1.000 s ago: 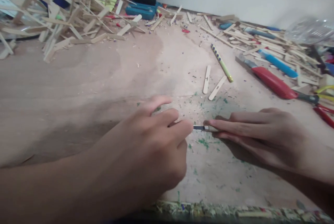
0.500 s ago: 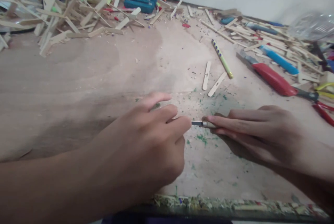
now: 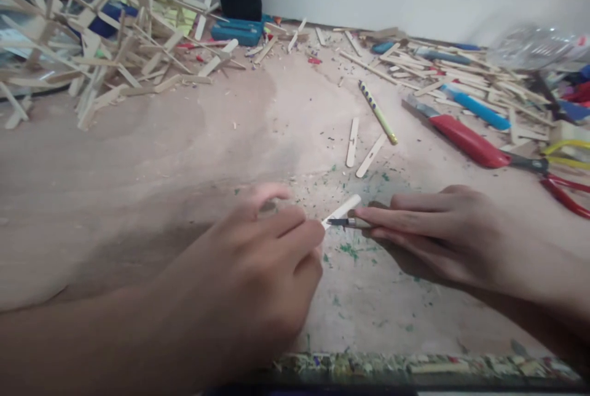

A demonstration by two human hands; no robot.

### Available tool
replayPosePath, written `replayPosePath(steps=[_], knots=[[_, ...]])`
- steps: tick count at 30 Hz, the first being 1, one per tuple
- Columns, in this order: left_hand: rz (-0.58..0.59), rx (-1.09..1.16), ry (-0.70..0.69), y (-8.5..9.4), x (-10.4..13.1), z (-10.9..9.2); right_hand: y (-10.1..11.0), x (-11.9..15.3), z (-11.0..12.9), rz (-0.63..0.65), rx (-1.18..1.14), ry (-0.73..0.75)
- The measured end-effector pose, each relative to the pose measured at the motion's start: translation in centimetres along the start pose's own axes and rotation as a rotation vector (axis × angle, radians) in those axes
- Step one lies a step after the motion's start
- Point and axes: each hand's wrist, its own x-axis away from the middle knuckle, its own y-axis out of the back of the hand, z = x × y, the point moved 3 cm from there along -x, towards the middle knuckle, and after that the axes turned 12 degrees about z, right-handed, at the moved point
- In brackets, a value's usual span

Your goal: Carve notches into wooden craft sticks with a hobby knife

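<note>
My left hand (image 3: 271,254) is closed on a pale wooden stick (image 3: 345,206), whose rounded end sticks out to the upper right beyond my fingers. From the right, my right hand (image 3: 442,230) grips a small craft knife (image 3: 343,222) with a metal collar and narrow blade. The blade tip meets the stick beside my left fingertips. Just above lie two loose sticks with small notches, one nearly upright (image 3: 352,142) and one slanted (image 3: 370,156). Most of the knife's handle is hidden under my right fingers.
A yellow patterned pencil (image 3: 378,112) and a red-handled cutter (image 3: 474,141) lie at the right, near red-handled pliers (image 3: 565,190). Wooden sticks (image 3: 138,45) pile up at the back left, more at the back right. A clear plastic bottle (image 3: 534,45) lies behind. Shavings line the front edge.
A stick now shows between my left fingers, with the knife blade against it. Both hands have shifted slightly left in view, and the whole scene sits a little lower and further left.
</note>
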Motion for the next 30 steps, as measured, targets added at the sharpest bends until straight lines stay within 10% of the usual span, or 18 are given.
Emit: replayPosePath(steps=[10,30], knots=[[0.053,0.052,0.227,-1.3,-0.5,2.5,0.4,0.0,-0.2,0.022,-0.012,-0.001],[0.182,0.042,0.255,-1.7,-1.2,3.2,-0.3,0.4,-0.1,-0.027,0.015,0.003]])
